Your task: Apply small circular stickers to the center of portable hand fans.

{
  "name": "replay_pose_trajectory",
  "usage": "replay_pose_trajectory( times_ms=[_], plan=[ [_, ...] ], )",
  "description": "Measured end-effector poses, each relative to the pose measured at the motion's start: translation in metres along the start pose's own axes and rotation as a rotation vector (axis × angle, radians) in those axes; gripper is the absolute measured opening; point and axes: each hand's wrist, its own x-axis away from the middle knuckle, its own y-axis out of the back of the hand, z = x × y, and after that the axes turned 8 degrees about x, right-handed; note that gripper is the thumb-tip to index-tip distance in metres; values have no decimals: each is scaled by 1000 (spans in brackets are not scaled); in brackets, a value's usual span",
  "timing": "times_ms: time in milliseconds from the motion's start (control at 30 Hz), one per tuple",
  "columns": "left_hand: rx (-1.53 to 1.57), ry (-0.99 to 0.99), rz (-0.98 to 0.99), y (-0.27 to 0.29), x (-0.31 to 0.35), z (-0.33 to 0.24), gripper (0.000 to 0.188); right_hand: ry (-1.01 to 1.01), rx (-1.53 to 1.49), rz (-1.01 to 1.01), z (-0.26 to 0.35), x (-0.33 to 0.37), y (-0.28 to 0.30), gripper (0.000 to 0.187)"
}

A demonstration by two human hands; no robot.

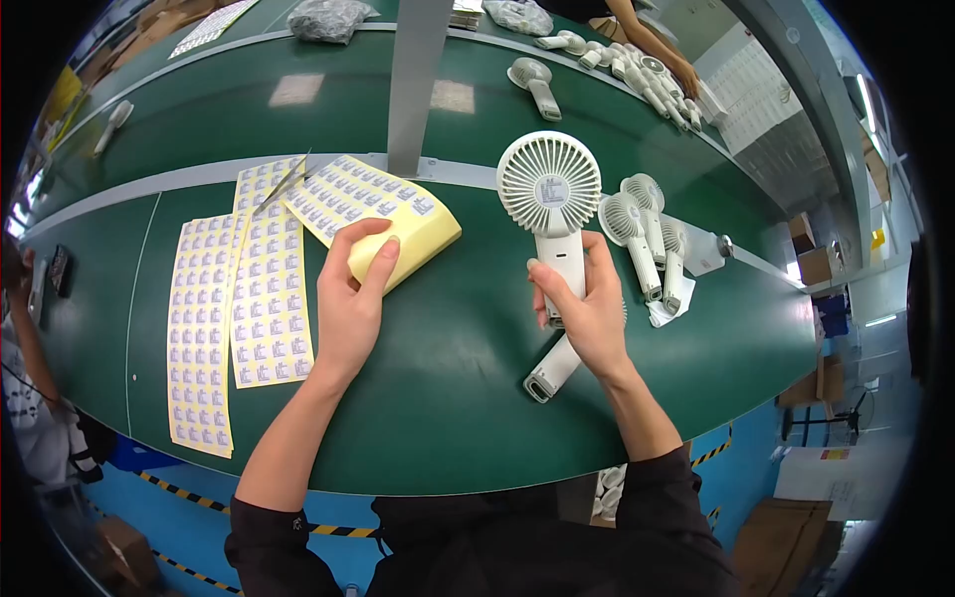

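Note:
My left hand [348, 313] grips a yellow-backed sticker sheet [423, 234], its near end curled back between thumb and fingers. Rows of small printed labels show on the flat part of this sheet. In my right hand [589, 313] is a white handheld fan [522, 174], held by its handle with the round grille pointing away from me. A small square label [551, 190] sits at the centre of the grille. Beneath my right hand another white fan [549, 376] lies on the green table, mostly hidden by the hand.
More label sheets [199, 338] lie at left, with a pointed metal tool [284, 184] on top. Several white fans [627, 224] rest at right. A grey post [418, 90] rises from the table's far rail. Beyond it, another person's arm [652, 45] reaches over a fan pile [637, 75].

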Motion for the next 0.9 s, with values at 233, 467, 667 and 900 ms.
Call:
replay_pose_trajectory(
  times_ms=[233,467,667,900],
  plan=[
    [129,-57,164,-1,4,6,58,208,274,49,-7,4,-17,43],
    [-161,-124,289,-1,5,8,90,392,359,103,14,-8,-42,38],
    [-50,6,628,0,0,22,46,-152,-53,528,62,-52,-73,35],
    [-231,-86,481,-2,2,36,38,-323,-221,770,60,-154,-150,32]
  ],
)
